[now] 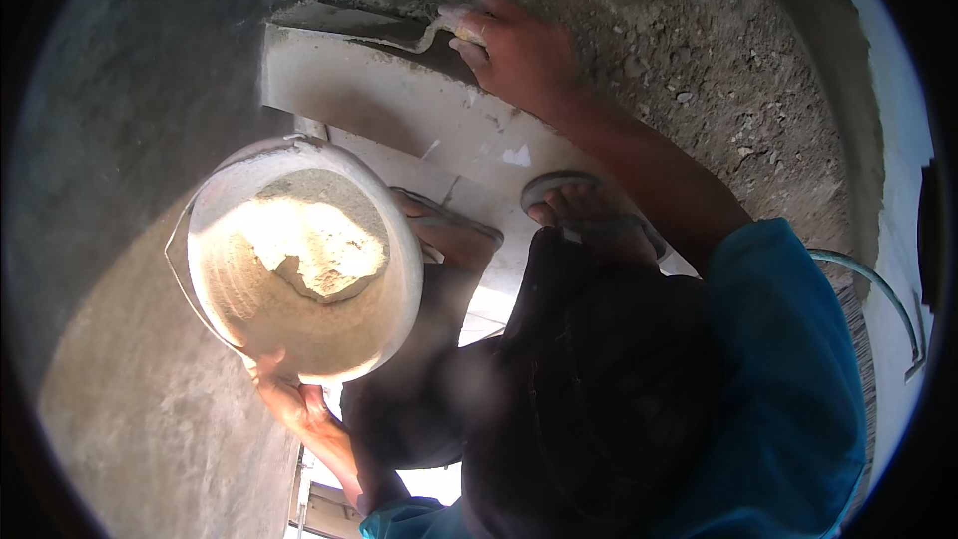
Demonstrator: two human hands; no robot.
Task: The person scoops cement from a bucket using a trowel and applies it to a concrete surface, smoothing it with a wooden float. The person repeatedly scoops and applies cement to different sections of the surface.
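My left hand point(289, 394) grips the lower rim of a pale bucket point(235, 294), tilted so that its mouth faces up toward me. Inside the bucket lies a grey, crumbly mortar mix point(344, 230), partly in bright sunlight. A thin wire handle point(178, 265) hangs at the bucket's left side. Farther off, my right hand point(514, 50) is closed around the handle of a trowel point(344, 22). Its blade lies at the far edge of a pale slab point(329, 75), against rough grey material. How much of the blade touches that surface I cannot tell.
Rough, gritty mortar or soil point(689, 70) spreads at the far right. A smooth grey wall or floor surface point(110, 190) fills the left. My sandalled feet point(579, 202) stand on the pale surface. A green hose point(878, 284) curves at the right edge.
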